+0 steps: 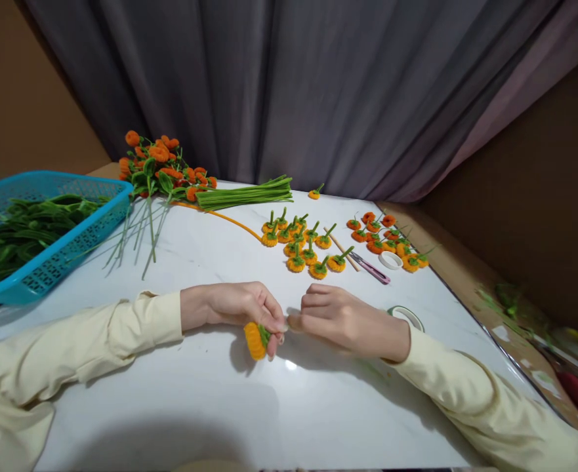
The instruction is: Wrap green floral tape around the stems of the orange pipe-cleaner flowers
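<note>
While the left hand (244, 304) pinches a flower (254, 341), likely light and squashable, by its green base (265, 335), seemingly the safest grip, the right hand (342, 322) curls, hold unclear.

Open white tabletop (170, 400) at near edge, blue basket (86, 236) blocking left, yellow flower heads (309, 257) ahead, tape roll (407, 310) at right

The blue plastic basket (62, 259) is cut off at left — the yellow flower's (254, 342) green base (265, 335) is partly covered by left fingers (269, 319).
</note>
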A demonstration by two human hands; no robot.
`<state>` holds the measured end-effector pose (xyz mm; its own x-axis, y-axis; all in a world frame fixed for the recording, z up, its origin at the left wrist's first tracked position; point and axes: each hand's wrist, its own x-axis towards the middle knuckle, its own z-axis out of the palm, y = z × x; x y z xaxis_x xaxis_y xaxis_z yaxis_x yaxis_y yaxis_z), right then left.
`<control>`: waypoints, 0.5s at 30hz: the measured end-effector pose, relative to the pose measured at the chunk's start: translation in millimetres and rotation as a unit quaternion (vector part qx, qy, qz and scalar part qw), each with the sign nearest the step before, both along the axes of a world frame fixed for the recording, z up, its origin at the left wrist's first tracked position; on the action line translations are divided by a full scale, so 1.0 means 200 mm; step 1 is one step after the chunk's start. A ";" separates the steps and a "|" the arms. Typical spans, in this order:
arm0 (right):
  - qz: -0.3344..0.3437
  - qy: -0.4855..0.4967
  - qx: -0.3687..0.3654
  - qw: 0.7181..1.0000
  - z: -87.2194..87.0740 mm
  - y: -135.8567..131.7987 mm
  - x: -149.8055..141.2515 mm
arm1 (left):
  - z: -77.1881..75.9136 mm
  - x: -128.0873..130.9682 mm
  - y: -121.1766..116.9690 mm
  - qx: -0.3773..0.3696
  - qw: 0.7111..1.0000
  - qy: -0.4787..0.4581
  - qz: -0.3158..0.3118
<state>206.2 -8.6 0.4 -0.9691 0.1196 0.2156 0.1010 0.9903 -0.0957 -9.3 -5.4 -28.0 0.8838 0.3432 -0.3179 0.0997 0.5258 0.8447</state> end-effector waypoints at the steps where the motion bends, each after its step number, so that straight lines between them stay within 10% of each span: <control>1: 0.007 -0.008 0.011 1.000 0.00 -0.01 0.00 | 0.00 0.00 0.00 -0.014 1.000 0.006 -0.016; 10: -0.024 0.009 -0.238 0.971 -0.03 -0.02 -0.01 | 0.08 -0.02 0.00 0.137 0.986 0.096 -0.018; 15: -0.074 0.014 -0.354 0.932 -0.03 -0.02 -0.01 | 0.11 -0.01 -0.08 0.532 0.829 0.158 0.060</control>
<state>205.1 -12.3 -5.9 -0.9259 0.3735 0.0565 0.2190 0.6527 -0.7253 -12.3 -22.1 -6.2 0.7527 0.6582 0.0128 0.4058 -0.4793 0.7782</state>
